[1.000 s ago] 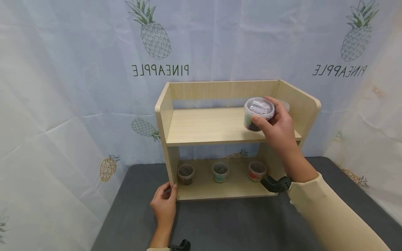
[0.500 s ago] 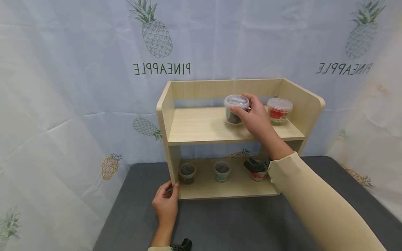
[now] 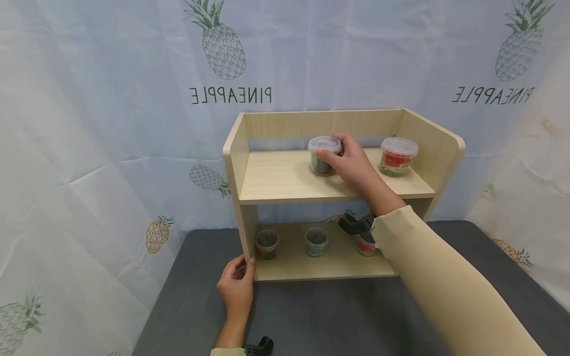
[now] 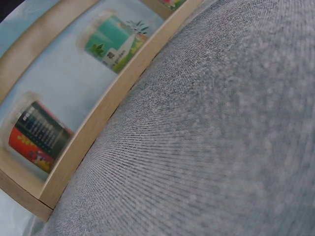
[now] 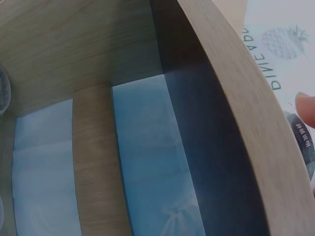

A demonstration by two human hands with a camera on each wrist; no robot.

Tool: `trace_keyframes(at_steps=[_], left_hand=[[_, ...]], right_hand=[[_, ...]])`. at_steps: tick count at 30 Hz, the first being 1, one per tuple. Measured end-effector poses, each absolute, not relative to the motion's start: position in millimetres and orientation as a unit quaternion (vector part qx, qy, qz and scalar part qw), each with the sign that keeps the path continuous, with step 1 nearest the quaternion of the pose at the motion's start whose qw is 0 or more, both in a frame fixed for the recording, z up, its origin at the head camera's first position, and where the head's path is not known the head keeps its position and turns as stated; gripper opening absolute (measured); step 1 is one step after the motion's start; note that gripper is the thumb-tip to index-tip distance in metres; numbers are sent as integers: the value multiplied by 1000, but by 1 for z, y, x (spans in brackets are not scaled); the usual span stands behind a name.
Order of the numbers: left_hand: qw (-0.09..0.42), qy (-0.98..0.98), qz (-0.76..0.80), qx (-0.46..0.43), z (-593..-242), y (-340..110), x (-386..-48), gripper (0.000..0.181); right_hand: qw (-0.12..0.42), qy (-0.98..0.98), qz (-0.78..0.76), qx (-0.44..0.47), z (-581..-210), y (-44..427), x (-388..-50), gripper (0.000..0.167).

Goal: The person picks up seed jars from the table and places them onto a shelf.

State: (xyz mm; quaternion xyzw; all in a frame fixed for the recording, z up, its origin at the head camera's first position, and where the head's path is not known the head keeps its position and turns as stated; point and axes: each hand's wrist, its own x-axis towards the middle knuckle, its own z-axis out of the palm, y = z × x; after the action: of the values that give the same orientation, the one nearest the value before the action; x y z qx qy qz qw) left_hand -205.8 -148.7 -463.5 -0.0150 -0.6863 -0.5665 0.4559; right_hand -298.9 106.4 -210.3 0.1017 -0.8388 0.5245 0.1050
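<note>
A clear lidded plastic cup [image 3: 319, 159] with dark contents is at the middle of the wooden shelf unit's [image 3: 276, 170] upper board. My right hand [image 3: 356, 167] grips it from the right, thumb in front and fingers behind; I cannot tell if its base touches the board. Part of this cup [image 5: 301, 140] shows at the right edge of the right wrist view. A red-labelled lidded cup [image 3: 397, 157] stands to its right on the same board. Down at the unit's lower left corner, my left hand [image 3: 237, 289] holds the side panel between thumb and fingers.
On the lower board stand a dark cup [image 3: 267, 244] at left, a teal-labelled cup [image 3: 316, 242] in the middle and a red-labelled cup [image 3: 366, 245] at right, partly behind the right wrist's black strap. The unit rests on a grey table [image 3: 320, 316] before a pineapple-print curtain [image 3: 133, 99].
My right hand has carried the lidded cup left and slightly down to the middle of the upper board, uncovering the red-labelled cup. The left hand keeps its hold on the side panel.
</note>
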Motion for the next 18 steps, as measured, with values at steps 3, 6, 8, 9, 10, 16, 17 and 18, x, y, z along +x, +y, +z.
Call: trace_keyframes(at_steps=[3, 6, 8, 9, 10, 16, 17, 18], left_hand=[[459, -686, -565, -17, -464, -148, -206, 17], [461, -682, -568, -22, -464, -148, -206, 17], [459, -677, -575, -25, -463, -148, -205, 17], [459, -676, -577, -26, -463, -148, -205, 17], [457, -675, -579, -25, -463, -148, -205, 17], [454, -682, -573, -22, -461, -149, -204, 17], [454, -682, -574, -23, -461, -149, -203, 17], [453, -682, -574, -23, -461, -149, -203, 17]], right_hand=[[96, -836, 531, 97, -211, 107, -300, 79], [93, -834, 536, 91, -211, 108, -302, 79], [89, -831, 542, 90, -211, 107, -302, 78], [87, -829, 545, 91, -211, 107, -302, 78], [85, -827, 547, 92, -211, 107, -302, 77], [79, -830, 545, 91, -211, 106, -301, 77], [78, -832, 543, 89, -210, 106, -301, 78], [78, -833, 541, 89, -210, 106, -301, 78]])
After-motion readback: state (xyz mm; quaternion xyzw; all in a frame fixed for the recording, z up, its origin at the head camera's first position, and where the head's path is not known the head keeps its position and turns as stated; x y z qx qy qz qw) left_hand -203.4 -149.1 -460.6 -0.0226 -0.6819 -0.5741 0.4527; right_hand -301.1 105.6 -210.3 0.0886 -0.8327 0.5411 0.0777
